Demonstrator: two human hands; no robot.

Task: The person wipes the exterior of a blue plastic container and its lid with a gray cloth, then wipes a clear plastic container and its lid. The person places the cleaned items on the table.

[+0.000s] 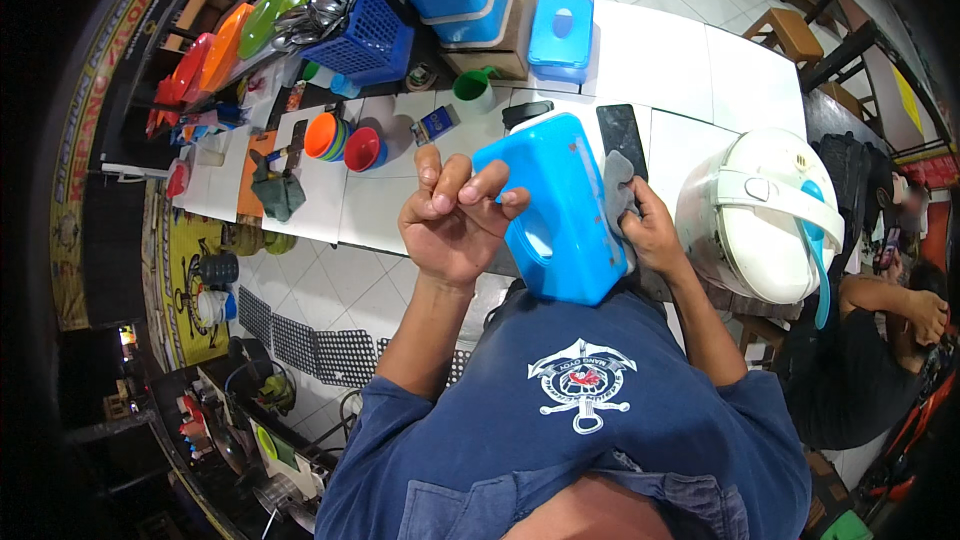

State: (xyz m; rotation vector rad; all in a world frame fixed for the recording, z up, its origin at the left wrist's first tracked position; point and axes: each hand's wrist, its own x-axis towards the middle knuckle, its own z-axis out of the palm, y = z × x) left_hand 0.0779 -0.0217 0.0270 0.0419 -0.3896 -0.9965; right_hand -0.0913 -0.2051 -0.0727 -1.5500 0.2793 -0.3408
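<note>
A blue plastic tissue box with a white patch in its opening is tilted in front of my shirt, at the near edge of the white table. My right hand grips a grey cloth and presses it against the box's right side. Beside the box's left side, my left hand is raised palm up, its fingers apart and loosely bent, with nothing in them. What supports the box from below is hidden.
A white rice cooker with a blue scoop stands right. Another blue tissue box, a green mug, red cups and a blue basket of spoons lie beyond. A person sits at far right.
</note>
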